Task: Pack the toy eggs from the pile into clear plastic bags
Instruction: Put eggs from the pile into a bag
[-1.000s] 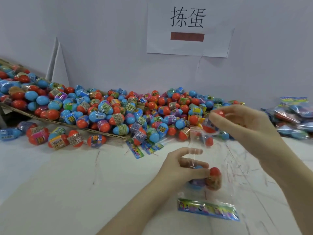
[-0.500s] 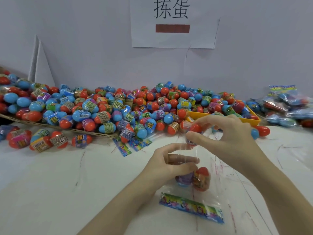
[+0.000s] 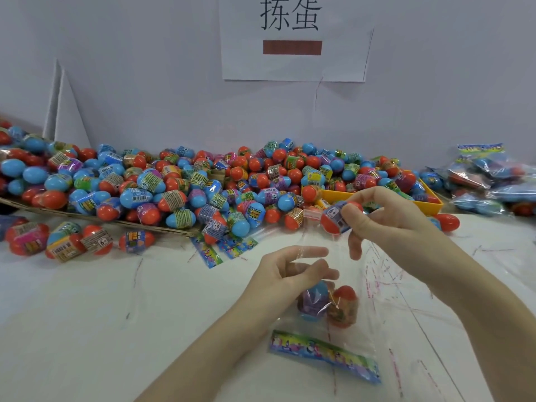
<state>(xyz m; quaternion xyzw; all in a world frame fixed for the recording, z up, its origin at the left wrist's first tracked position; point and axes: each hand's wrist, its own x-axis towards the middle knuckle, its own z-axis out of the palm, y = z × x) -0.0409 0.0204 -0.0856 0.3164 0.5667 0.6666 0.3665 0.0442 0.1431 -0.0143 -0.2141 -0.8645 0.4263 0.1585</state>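
Observation:
A big pile of red and blue toy eggs (image 3: 185,187) lies along the wall. In front of me a clear plastic bag (image 3: 348,285) with a colourful header strip (image 3: 324,355) stands on the white table. Two eggs sit inside it, a blue one (image 3: 314,300) and a red one (image 3: 343,306). My left hand (image 3: 290,271) pinches the bag's left side near its mouth. My right hand (image 3: 385,221) grips a red egg with a purple label (image 3: 336,217) just above the bag's opening.
A yellow tray (image 3: 432,203) holds more eggs at the right of the pile. Filled bags (image 3: 493,181) are heaped at far right. Loose eggs (image 3: 63,239) and spare header strips (image 3: 208,250) lie on the table at left. A paper sign (image 3: 293,36) hangs on the wall.
My right hand has come down slightly with the red egg toward the bag's mouth, turning it so its label shows. My left hand still holds the bag.

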